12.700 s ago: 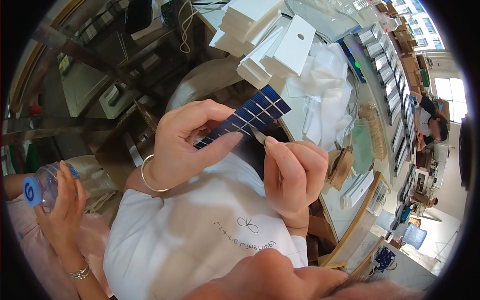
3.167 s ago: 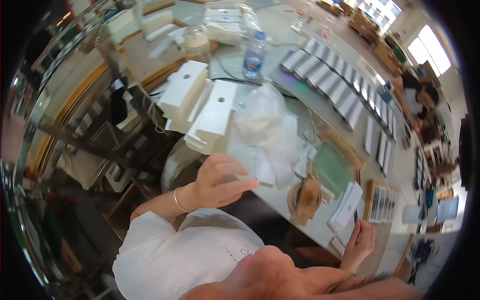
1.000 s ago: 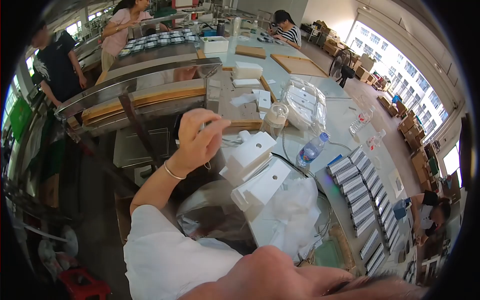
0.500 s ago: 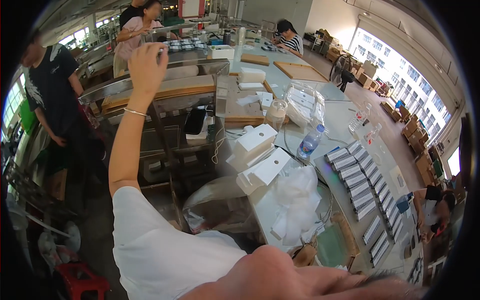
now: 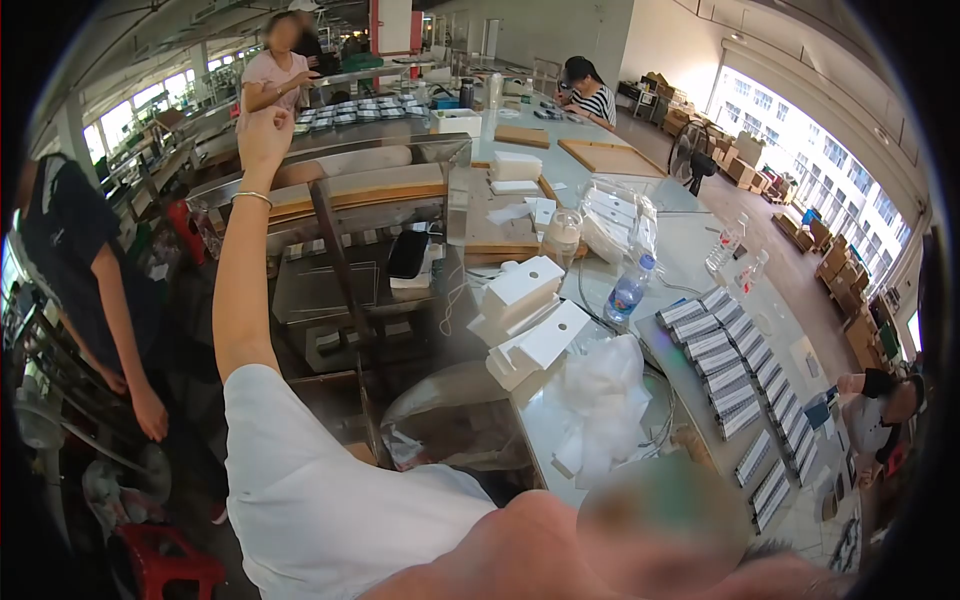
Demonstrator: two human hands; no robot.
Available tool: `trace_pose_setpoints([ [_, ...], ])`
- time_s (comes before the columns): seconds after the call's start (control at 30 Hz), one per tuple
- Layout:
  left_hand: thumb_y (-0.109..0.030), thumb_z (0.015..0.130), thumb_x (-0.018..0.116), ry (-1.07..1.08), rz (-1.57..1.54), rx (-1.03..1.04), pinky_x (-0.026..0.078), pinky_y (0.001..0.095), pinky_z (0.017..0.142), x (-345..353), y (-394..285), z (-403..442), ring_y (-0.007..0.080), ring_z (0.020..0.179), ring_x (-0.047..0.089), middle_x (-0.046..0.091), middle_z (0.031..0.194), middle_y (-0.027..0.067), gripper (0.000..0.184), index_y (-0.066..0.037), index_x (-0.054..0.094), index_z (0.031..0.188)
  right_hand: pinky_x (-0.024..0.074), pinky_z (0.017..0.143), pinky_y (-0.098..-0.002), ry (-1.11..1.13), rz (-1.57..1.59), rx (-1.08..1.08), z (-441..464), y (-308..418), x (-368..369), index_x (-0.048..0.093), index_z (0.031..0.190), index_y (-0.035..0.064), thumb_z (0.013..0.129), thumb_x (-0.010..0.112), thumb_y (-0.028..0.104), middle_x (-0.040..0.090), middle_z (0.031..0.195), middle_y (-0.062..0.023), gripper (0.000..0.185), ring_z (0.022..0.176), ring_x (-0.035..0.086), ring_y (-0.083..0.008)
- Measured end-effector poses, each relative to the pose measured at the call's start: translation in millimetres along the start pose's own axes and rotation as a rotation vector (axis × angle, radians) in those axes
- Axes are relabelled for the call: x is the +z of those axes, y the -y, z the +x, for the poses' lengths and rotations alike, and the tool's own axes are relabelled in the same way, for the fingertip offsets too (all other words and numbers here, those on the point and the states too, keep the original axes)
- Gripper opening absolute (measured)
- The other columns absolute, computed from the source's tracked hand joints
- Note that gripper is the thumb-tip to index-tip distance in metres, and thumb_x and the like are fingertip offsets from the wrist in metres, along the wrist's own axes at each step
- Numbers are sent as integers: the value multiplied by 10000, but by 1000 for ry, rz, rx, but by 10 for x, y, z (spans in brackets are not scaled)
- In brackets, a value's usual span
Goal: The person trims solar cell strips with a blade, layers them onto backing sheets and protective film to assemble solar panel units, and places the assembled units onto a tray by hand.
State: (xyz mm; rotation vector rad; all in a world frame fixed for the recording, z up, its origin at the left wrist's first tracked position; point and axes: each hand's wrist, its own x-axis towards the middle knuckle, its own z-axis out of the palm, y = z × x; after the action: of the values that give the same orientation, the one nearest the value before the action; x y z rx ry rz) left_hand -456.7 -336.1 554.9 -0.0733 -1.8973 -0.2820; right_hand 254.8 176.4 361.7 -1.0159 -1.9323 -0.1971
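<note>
The long, shiny metal rail (image 5: 430, 153) runs near the outstretched left hand (image 5: 265, 138), fingers curled inward, any hold unclear. The right hand is out of view.

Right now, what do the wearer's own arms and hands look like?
The left hand is ungloved, with a slim, shiny bangle around the wrist. A short white sleeve covers the upper arm. The right hand is out of view.
</note>
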Motion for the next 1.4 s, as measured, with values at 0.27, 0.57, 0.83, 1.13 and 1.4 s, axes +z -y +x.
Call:
trace_pose_setpoints([
  [0.27,-320,916,679,126,-80,-127,569,449,813,124,112,-61,326,935,730,768,913,93,188,-157,755,966,566,703,-410,-15,20,-46,-20,23,16,690,905,-14,939,711,7,689,828,-155,45,750,674,-312],
  [0.57,-315,923,684,119,-145,-100,560,433,810,169,201,-55,332,948,726,770,959,97,194,-151,752,1002,568,700,-419,-29,-58,-84,-78,-9,53,696,895,8,925,735,22,696,827,-144,52,751,680,-306],
  [0.83,-299,936,648,85,-190,-83,550,432,823,124,187,-62,307,986,723,775,1002,82,197,-164,758,1027,572,709,-412,-333,77,-691,-2,-271,232,701,900,2,913,735,4,702,835,-141,36,761,680,-299],
  [1.13,-160,921,708,-344,-291,185,530,386,890,-283,10,-201,264,975,664,730,1069,91,224,-112,720,1140,563,696,-412,-39,7,-137,156,-206,199,710,902,4,930,713,10,701,829,-132,29,753,675,-296],
  [1.4,-170,957,732,-734,-679,-400,523,306,888,-917,113,-1006,195,1099,593,565,1264,119,490,-43,444,1333,558,681,-413,-41,106,-218,93,351,57,710,898,6,945,709,38,699,814,-125,57,734,673,-294],
])
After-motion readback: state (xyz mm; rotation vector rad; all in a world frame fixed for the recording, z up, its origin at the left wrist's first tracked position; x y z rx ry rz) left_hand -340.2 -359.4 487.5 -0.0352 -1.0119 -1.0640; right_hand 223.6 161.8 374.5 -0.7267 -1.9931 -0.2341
